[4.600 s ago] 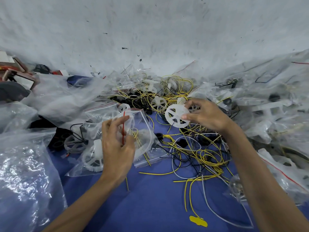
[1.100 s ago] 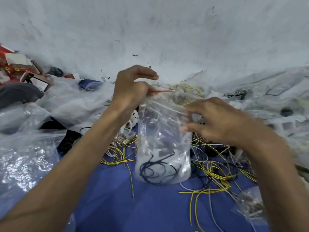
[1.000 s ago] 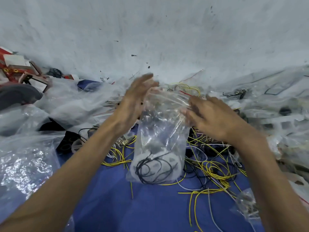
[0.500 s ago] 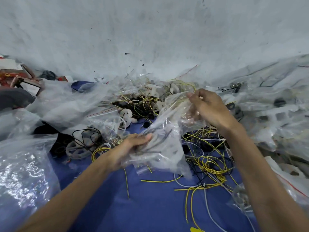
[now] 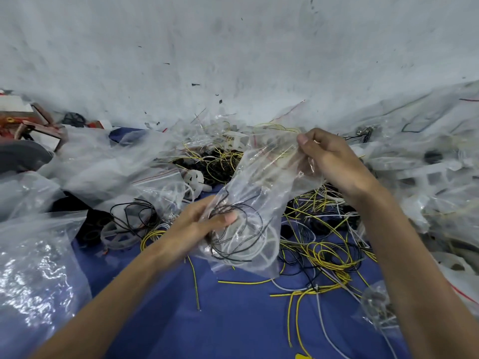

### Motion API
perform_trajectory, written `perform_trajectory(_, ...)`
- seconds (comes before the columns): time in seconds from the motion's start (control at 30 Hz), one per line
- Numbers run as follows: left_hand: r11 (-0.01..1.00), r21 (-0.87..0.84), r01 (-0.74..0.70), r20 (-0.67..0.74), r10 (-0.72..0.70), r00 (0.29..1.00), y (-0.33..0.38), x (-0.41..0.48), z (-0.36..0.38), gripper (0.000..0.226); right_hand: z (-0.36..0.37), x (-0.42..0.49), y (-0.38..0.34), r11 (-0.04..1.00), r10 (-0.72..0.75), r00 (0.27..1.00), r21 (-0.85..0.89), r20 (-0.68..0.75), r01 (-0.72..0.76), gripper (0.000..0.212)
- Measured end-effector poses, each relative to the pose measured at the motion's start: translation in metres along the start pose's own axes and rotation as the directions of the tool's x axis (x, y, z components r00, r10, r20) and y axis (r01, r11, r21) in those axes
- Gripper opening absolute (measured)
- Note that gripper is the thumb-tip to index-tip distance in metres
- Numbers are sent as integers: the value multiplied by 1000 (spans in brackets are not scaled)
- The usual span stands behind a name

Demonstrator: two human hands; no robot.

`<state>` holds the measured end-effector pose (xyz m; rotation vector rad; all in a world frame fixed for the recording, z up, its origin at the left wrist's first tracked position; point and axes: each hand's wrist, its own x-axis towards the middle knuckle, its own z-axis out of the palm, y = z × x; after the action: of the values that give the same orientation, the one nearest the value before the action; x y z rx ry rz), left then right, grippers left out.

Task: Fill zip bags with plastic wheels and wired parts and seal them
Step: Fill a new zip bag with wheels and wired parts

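A person's two bare arms reach over a blue mat [image 5: 233,320] that meets a scuffed grey wall [image 5: 233,47]. Between the hands, above the middle of the mat, a clear zip bag [image 5: 261,187] is held slanting, with its upper end to the right. The left hand [image 5: 202,226] grips the bag's lower end, thumb pressed on top and fingers curled beneath. The right hand [image 5: 334,161] pinches the crumpled upper end between thumb and fingertips. Whether the bag's mouth is sealed cannot be told.

Inside the lower end lie a coil of black wire [image 5: 233,229] and a white plastic wheel [image 5: 259,250].

Loose yellow wires [image 5: 329,255] tangle on the mat under the right forearm. Near the mat's left edge, another white wheel [image 5: 116,237] lies in a bag with black wire over it. A large crinkled plastic sheet [image 5: 33,268] covers the near left corner, and a heap of filled bags [image 5: 427,177] lines the right edge. At the far left corner sit red and white boxes [image 5: 23,120]; their print is too small to read. A yellow tag [image 5: 302,356] at the near edge shows no legible writing.
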<state>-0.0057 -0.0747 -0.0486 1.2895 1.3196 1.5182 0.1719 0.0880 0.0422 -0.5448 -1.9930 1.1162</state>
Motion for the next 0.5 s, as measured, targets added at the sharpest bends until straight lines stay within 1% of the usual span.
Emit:
perform_trajectory(0.07,968,216,-128,-105,153,983,7,-1,-1,16,-2,0,0,999,-46,999,-4,28,46,18)
perform_trajectory(0.1,894,391,-218,-153,297,943,9,-2,-1,18,-4,0,0,997,-73,996,7,54,73,13)
perform_trajectory(0.13,733,613,-295,-143,470,871,11,-4,-2,20,-7,1,1,995,-99,991,17,86,97,11)
perform_trajectory(0.17,482,813,-326,-43,608,793,14,-5,-3,19,-11,1,4,994,-112,986,5,123,112,13)
perform_trajectory(0.2,218,926,-309,92,663,743,16,-7,-2,20,-16,1,7,993,-102,979,-42,175,111,15)
perform_trajectory(0.23,7,965,-261,195,645,739,18,-11,1,24,-21,2,12,987,-66,968,-128,243,100,16)
perform_trajectory(0.27,-120,967,-227,253,587,769,20,-14,7,31,-24,2,16,966,-6,948,-245,319,88,19)
perform_trajectory(0.3,-181,960,-214,276,488,828,22,-17,13,36,-26,2,22,927,77,918,-366,388,77,25)
perform_trajectory(0.33,-216,951,-223,288,346,893,23,-21,19,39,-27,2,28,879,167,883,-472,439,69,33)
perform_trajectory(0.37,-243,941,-238,277,145,950,24,-24,26,41,-27,2,35,833,243,848,-550,472,67,39)
perform_trajectory(0.4,-220,945,-243,240,-42,970,23,-26,29,46,-26,2,41,798,298,822,-599,486,65,41)
perform_trajectory(0.43,-152,961,-230,212,-124,969,18,-27,28,52,-26,3,47,775,330,809,-629,486,62,40)
perform_trajectory(0.5,-7,976,-216,215,-88,973,18,-29,31,54,-26,4,52,754,373,811,-657,451,18,37)
